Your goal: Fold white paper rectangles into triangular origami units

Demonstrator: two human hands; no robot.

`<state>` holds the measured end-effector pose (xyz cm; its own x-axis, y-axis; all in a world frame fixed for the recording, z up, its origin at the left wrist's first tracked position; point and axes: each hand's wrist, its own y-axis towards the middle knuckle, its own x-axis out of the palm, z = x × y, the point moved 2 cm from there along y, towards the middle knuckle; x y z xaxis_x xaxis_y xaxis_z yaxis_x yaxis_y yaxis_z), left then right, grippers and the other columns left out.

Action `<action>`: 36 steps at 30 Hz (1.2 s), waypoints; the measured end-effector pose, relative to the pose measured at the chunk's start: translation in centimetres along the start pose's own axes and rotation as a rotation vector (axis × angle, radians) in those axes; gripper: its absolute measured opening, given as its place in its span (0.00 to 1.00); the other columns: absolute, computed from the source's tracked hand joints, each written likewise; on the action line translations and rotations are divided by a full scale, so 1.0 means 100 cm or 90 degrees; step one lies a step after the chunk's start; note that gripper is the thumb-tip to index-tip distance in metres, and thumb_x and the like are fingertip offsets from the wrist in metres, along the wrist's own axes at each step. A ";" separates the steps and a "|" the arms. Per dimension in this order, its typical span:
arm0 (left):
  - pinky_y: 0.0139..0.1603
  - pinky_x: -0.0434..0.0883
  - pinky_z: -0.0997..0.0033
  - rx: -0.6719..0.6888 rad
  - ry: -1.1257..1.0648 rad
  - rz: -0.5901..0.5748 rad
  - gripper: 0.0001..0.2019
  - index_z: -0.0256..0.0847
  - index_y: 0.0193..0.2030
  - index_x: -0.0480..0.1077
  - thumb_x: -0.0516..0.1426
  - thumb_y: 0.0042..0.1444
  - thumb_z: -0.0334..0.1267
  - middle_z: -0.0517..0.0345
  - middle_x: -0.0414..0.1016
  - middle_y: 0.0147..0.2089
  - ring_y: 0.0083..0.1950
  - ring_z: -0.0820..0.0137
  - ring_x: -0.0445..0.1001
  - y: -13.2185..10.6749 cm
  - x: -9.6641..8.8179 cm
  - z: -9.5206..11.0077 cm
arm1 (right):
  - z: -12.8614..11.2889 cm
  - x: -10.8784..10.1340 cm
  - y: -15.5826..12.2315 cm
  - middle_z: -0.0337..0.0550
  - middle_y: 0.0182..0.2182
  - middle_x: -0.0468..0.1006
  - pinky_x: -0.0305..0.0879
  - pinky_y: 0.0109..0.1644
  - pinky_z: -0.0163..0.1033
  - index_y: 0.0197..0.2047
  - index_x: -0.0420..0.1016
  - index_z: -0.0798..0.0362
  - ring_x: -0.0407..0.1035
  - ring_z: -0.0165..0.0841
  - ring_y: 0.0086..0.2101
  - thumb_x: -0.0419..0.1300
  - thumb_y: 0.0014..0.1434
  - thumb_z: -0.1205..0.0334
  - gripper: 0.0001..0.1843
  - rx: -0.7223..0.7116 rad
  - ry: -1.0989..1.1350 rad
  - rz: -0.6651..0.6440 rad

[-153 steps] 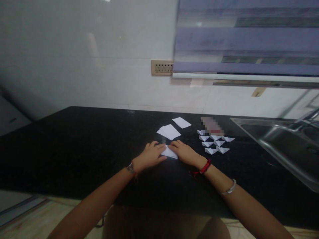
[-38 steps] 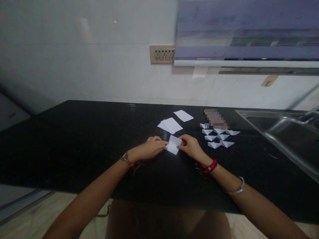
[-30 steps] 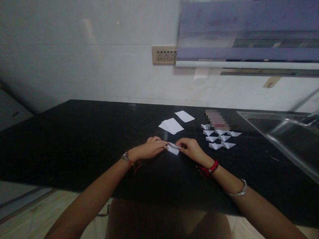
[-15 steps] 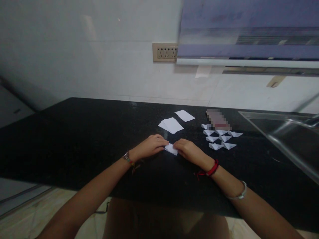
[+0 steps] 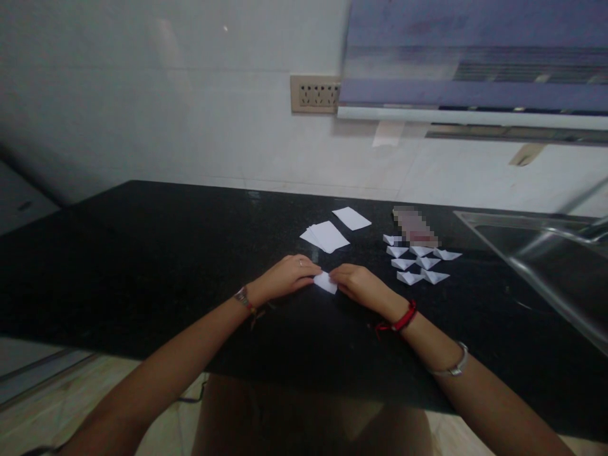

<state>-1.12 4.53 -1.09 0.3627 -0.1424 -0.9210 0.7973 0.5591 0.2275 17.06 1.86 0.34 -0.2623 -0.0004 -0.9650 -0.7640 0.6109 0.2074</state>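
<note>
A small piece of white paper [image 5: 325, 283], seemingly folded, lies low over the dark counter between my two hands. My left hand [image 5: 291, 276] grips its left edge, fingers held together and a ring on one of them. At the opposite edge, my right hand [image 5: 358, 282] pinches the paper with curled fingers. Just beyond my hands lie a few overlapping white sheets [image 5: 327, 235] and a single white sheet [image 5: 352, 218]. Several folded paper boats [image 5: 426, 263] stand in rows to the right.
A pixelated flat item, phone-like in shape [image 5: 414, 226], lies behind the boats. The steel sink [image 5: 527, 272] is set into the black counter [image 5: 166, 272] at the right. On the wall are a socket panel [image 5: 316, 95] and a purple-blue panel [image 5: 465, 57].
The paper between my hands looks flatter, its near edge smoother. Both hands keep nearly the same place and grip; the whole view has shifted slightly.
</note>
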 end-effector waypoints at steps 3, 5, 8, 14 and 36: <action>0.51 0.58 0.66 0.007 0.010 0.006 0.13 0.45 0.47 0.66 0.49 0.56 0.36 0.57 0.68 0.49 0.50 0.69 0.62 0.000 0.002 -0.002 | -0.001 0.000 0.001 0.49 0.32 0.73 0.62 0.41 0.37 0.33 0.72 0.58 0.66 0.33 0.37 0.50 0.54 0.73 0.10 -0.003 -0.009 -0.006; 0.51 0.57 0.65 0.005 0.009 0.011 0.12 0.45 0.46 0.66 0.49 0.56 0.36 0.57 0.69 0.49 0.50 0.69 0.62 0.000 0.004 -0.002 | -0.001 0.000 0.001 0.49 0.32 0.73 0.62 0.41 0.37 0.33 0.72 0.58 0.66 0.33 0.37 0.50 0.55 0.73 0.10 -0.004 -0.019 -0.013; 0.51 0.56 0.65 0.001 0.014 0.022 0.12 0.45 0.45 0.67 0.49 0.55 0.36 0.58 0.69 0.48 0.51 0.68 0.61 0.000 0.003 -0.001 | -0.003 -0.001 0.001 0.49 0.33 0.73 0.62 0.41 0.36 0.33 0.72 0.58 0.66 0.32 0.37 0.50 0.55 0.73 0.10 -0.005 -0.035 -0.019; 0.50 0.56 0.66 0.006 0.063 0.000 0.12 0.44 0.45 0.67 0.48 0.55 0.35 0.60 0.69 0.49 0.51 0.68 0.60 0.002 -0.004 0.009 | -0.002 -0.002 -0.001 0.49 0.33 0.73 0.62 0.42 0.35 0.33 0.73 0.58 0.66 0.32 0.38 0.50 0.54 0.73 0.10 -0.009 -0.037 -0.021; 0.42 0.57 0.72 -0.018 0.131 -0.027 0.14 0.44 0.49 0.61 0.45 0.57 0.29 0.59 0.66 0.50 0.43 0.70 0.63 -0.003 -0.004 0.018 | 0.002 -0.004 -0.002 0.46 0.39 0.70 0.58 0.44 0.38 0.45 0.65 0.55 0.62 0.33 0.42 0.46 0.55 0.76 0.16 -0.011 -0.095 -0.082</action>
<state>-0.63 2.90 -0.25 0.2211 0.0015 -0.9753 0.7951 0.5788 0.1811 17.43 1.93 0.67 -0.0725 0.0402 -0.9966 -0.7956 0.6003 0.0821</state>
